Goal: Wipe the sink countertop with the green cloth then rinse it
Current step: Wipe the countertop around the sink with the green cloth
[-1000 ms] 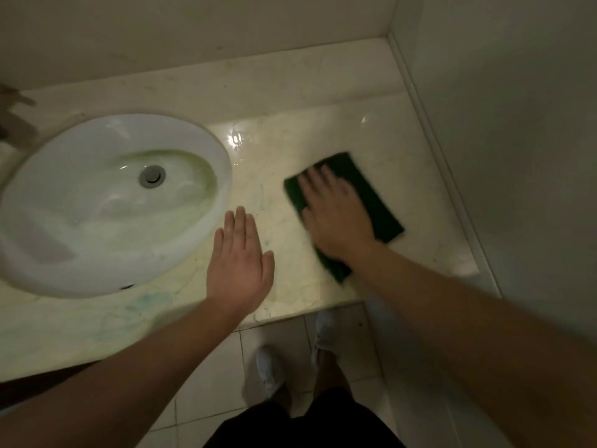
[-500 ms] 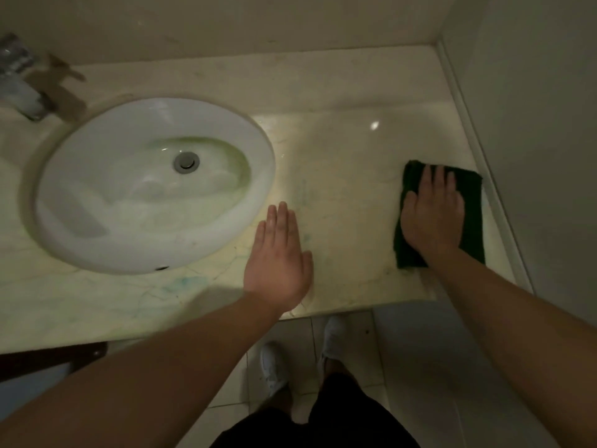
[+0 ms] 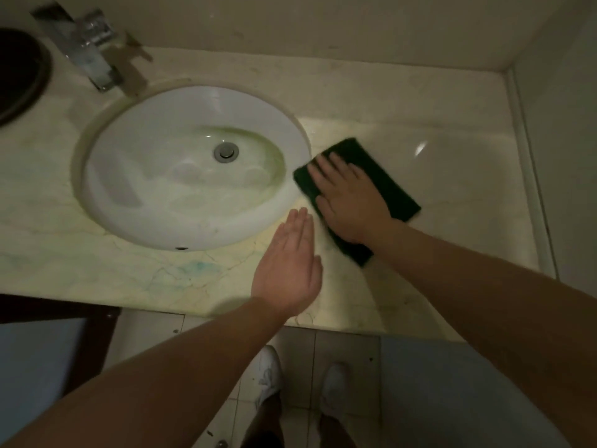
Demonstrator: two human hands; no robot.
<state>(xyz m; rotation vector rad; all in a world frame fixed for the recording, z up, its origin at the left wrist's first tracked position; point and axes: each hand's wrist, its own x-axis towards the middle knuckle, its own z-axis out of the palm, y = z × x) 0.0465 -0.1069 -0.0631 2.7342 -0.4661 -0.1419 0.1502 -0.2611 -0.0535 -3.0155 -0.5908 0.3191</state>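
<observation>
**Green cloth works the bench beside the basin**

Head camera: a person's right hand [image 3: 350, 202] presses flat, fingers straight and spread, on the dark green cloth [image 3: 386, 181]. The cloth lies on the pale stone bench [image 3: 458, 176] just right of the white sink basin [image 3: 129, 189], with one corner at the basin's rim. Its blurred edges suggest a stroke under way.

The left hand [image 3: 287, 270] holds nothing and is laid out flat with fingers together near the bench's front edge. Whether it bears on the stone cannot be told.

The wiping step appears to be in hand. No water is seen running from the chrome tap [image 3: 87, 50], so the rinse looks not yet begun. A blue-green smear [image 3: 193, 268] shows on the narrow front strip. Reaching it would likely mean moving the left hand aside and keeping the cloth flat along that strip. After that, the cloth would have to be gathered up for the tap.
</observation>
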